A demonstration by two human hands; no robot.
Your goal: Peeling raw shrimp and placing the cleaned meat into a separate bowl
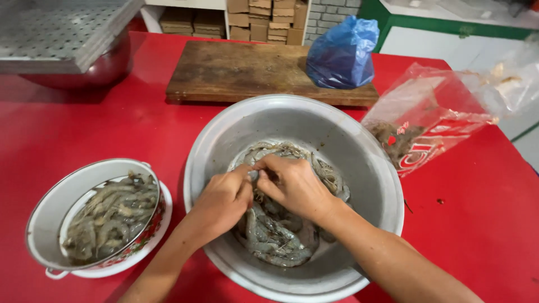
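Head view: glossy red table with bare room front right. One scarred wooden board. One dull metal basin of grey shrimp. One white enamel pot nearly full of them. Left hand and right hand meet, fingers pinched narrow on one shrimp, mid-basin.

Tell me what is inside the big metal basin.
The big metal basin holds raw grey shrimp. The left hand and right hand meet over them, hiding the shrimp and basin bottom beneath.
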